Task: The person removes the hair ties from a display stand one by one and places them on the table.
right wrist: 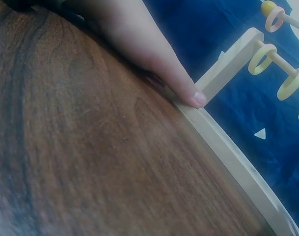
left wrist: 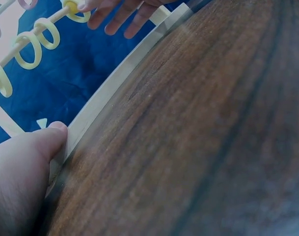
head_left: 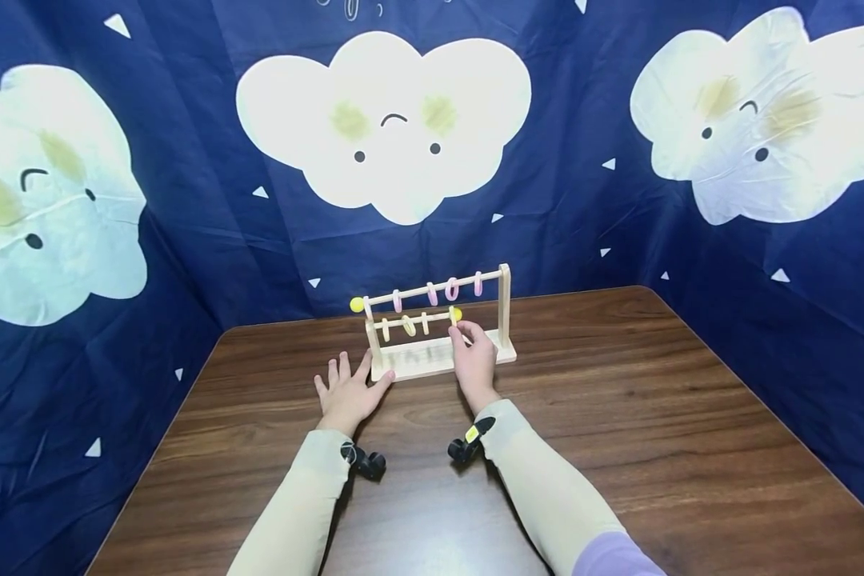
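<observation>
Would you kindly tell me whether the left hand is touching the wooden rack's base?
Touching: the right wrist view shows the left hand with its thumb tip on the wooden rack's base, beside the upright.

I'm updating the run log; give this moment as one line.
left hand: thumb on wooden base | right hand: pinching yellow ring by yellow ball | upper rod: pink rings | lower rod: yellow rings

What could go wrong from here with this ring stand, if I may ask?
The ring at the right hand might drop off, since it sits by the yellow ball at the lower rod's free end. Pushing there could shift the stand if the left hand, with its thumb on the base, eases off.
</observation>
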Available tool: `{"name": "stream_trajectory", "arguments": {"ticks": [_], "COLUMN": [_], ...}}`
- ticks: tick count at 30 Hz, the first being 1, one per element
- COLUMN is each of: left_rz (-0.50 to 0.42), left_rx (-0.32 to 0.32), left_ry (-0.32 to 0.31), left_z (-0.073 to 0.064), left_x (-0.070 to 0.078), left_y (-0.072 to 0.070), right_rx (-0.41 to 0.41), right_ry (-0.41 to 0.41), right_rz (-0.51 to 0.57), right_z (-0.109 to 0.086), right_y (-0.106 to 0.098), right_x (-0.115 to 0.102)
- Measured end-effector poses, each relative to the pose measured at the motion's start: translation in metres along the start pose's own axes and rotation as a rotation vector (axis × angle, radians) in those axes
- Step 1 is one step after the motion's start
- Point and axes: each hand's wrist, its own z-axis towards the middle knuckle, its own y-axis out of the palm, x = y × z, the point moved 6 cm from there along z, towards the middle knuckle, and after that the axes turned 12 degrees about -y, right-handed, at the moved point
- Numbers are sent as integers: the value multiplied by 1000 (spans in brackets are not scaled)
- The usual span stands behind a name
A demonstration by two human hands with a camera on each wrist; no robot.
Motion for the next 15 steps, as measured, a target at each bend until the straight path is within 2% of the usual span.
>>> {"name": "stream_trajectory", "arguments": {"ticks": [15], "left_rz": [24], "left_rx": [-14], "left_ry": [-10], "left_z": [0], "left_x": [1], "left_y": [0], "right_rx": [7], "right_ry": [25], "right_rz": [6], "right_z": [1], "right_y": [-5], "right_x": [0]}}
